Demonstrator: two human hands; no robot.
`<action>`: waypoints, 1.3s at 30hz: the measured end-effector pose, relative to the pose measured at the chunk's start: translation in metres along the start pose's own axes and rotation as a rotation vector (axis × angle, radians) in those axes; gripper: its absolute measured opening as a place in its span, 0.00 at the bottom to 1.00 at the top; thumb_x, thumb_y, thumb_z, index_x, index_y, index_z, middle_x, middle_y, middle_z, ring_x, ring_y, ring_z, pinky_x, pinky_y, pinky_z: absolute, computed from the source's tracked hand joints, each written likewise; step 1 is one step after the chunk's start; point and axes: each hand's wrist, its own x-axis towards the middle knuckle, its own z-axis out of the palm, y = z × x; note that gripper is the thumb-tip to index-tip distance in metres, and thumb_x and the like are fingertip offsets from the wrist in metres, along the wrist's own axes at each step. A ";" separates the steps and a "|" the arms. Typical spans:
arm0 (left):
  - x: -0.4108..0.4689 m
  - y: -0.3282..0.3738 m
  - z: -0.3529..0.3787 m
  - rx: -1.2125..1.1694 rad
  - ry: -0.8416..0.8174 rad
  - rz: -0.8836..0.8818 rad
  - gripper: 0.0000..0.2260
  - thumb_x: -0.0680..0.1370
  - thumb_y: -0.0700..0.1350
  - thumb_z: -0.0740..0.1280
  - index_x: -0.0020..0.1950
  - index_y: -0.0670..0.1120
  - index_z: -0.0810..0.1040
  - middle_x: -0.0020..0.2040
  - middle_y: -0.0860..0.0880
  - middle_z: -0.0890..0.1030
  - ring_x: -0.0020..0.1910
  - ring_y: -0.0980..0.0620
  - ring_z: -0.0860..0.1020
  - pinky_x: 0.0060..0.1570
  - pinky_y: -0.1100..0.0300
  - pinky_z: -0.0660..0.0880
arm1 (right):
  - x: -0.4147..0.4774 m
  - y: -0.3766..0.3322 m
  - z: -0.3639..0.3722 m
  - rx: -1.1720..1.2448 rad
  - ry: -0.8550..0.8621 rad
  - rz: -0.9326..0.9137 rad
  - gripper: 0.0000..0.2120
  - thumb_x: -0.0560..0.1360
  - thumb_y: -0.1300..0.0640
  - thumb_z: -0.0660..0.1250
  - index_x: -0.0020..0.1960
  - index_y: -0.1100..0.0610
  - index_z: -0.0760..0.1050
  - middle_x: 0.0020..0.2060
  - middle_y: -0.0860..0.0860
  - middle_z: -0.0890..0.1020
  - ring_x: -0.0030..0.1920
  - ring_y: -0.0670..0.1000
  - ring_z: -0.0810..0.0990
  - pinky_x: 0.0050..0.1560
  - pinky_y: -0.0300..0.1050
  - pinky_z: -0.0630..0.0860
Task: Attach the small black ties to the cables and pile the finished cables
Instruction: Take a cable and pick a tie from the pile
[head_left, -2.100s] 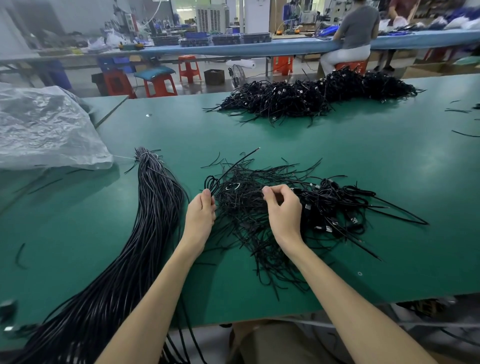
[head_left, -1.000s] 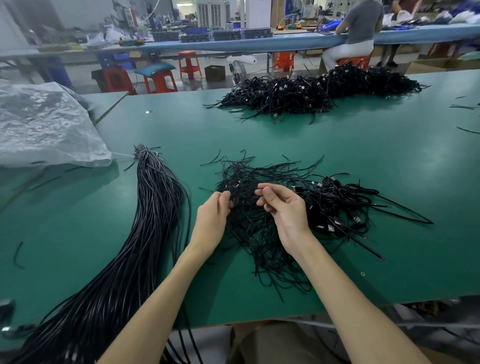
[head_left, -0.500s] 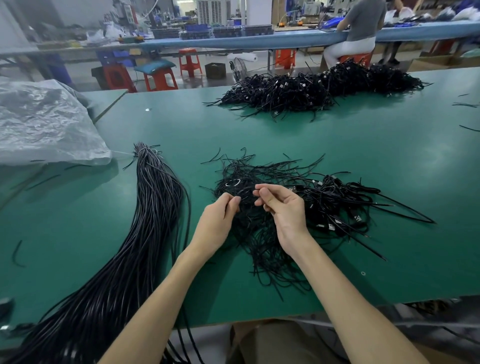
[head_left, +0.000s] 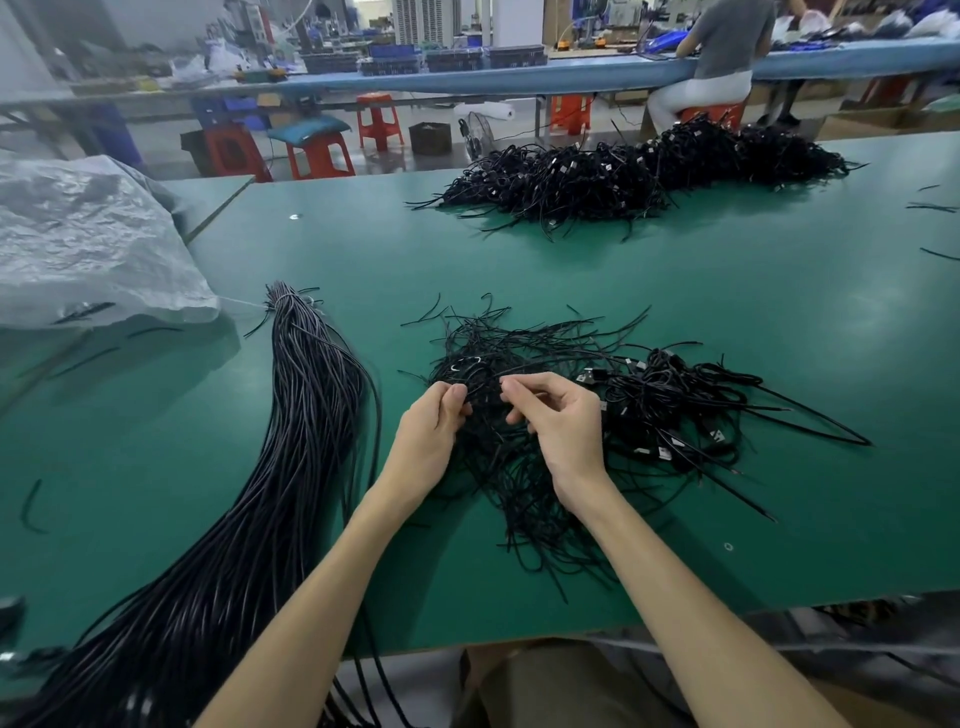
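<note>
Nearest me on my left, a long bundle of black cables (head_left: 291, 467) spills over the near edge of the green table (head_left: 675, 291), its long axis running away from me to a bound end near mid-table. Just past that edge my left hand (head_left: 431, 431) and right hand (head_left: 556, 421) meet over the heap of loose ties (head_left: 519, 499). Both have thumb and forefinger curled in a pinch, left fingertips (head_left: 457, 392) facing right fingertips (head_left: 511, 384) almost touching, on what I take to be a single black tie (head_left: 480, 387). It lies crosswise, left to right, between them; against the heap below I cannot tell where it ends. My other fingers are loosely curled and hold nothing I can see. The short cables with plugs (head_left: 670, 410) lie just beside my right hand, to its right, in a tangle with loose ends trailing right, so that hand is nearer for taking one, I judge; the long bundle is nearer my left. Further left, a crumpled plastic bag (head_left: 88, 244) sits beside the bundle's bound end. Well apart, ahead and right, the big pile of coiled cables (head_left: 639, 171) is where I suppose finished ones go. Beyond it someone sits at another bench (head_left: 519, 78).
</note>
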 end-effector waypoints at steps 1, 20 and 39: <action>0.000 0.000 0.000 -0.003 0.000 0.002 0.15 0.87 0.51 0.56 0.43 0.49 0.72 0.39 0.55 0.75 0.33 0.64 0.72 0.35 0.66 0.68 | 0.000 0.000 0.001 -0.034 -0.014 -0.004 0.01 0.76 0.56 0.75 0.46 0.52 0.86 0.38 0.50 0.87 0.34 0.47 0.82 0.36 0.33 0.75; -0.004 0.009 -0.013 -0.647 -0.155 -0.140 0.17 0.86 0.54 0.59 0.41 0.47 0.73 0.32 0.51 0.64 0.28 0.53 0.58 0.28 0.60 0.55 | -0.004 -0.010 0.007 -0.096 -0.172 0.010 0.14 0.72 0.43 0.76 0.54 0.48 0.84 0.47 0.46 0.86 0.48 0.45 0.83 0.51 0.42 0.79; -0.007 0.010 -0.005 -0.582 -0.335 -0.181 0.15 0.83 0.55 0.63 0.38 0.53 0.76 0.30 0.54 0.64 0.28 0.55 0.58 0.25 0.67 0.58 | -0.004 -0.006 0.006 -0.157 -0.259 0.023 0.12 0.73 0.47 0.78 0.55 0.47 0.86 0.55 0.46 0.83 0.64 0.54 0.77 0.66 0.58 0.75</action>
